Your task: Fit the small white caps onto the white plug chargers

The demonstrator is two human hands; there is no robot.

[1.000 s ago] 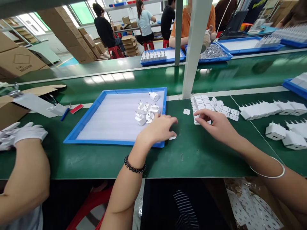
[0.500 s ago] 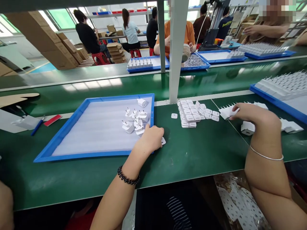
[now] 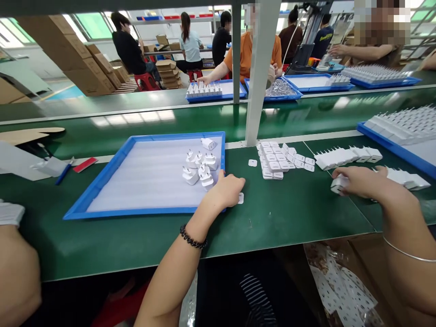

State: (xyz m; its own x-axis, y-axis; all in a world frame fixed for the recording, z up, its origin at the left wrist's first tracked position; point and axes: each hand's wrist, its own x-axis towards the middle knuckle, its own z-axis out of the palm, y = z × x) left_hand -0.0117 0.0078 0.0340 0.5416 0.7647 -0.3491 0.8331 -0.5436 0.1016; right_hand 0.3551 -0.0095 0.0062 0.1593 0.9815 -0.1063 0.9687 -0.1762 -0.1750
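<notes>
My right hand is closed on a white plug charger, held low over the green bench. Just behind it stands a row of white chargers with pins up, and more chargers lie to its right. My left hand is curled at the right rim of a blue tray. A small white cover plate with a dark slot sticks out under its fingers; the fingertips are hidden. Inside the tray, several white plug chargers stand near the right side.
A pile of white cover plates lies between my hands, with one loose plate beside it. A white post rises behind. Another tray of chargers is far right. Another person's arm is at left; co-workers sit opposite.
My right hand has left the row of chargers, come nearer and taken hold of the single charger. My left hand stays by the tray rim. The view has shifted slightly.
</notes>
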